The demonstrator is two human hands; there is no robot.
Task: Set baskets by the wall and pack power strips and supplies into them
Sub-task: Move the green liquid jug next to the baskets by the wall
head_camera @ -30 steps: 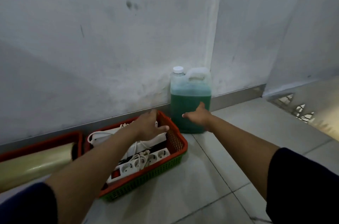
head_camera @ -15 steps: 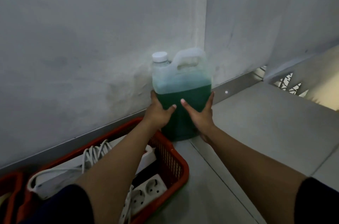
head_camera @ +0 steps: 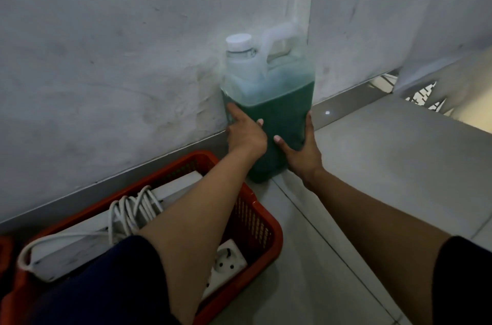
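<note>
Against the wall [head_camera: 106, 58] at frame centre, the jug [head_camera: 277, 111] is gripped by left hand [head_camera: 246, 135] and right hand [head_camera: 300, 151]; basket [head_camera: 266, 231] lower left.

Grey plaster wall [head_camera: 119, 58], scuffed and stained, meets a second wall [head_camera: 399, 10] at an inside corner. Metal skirting strip [head_camera: 343, 97] along the base, one bright glint on it. Floor of pale tiles [head_camera: 386, 165] with dark grout lines. Patterned openwork grille [head_camera: 423, 94] at far right, partly blurred.
</note>
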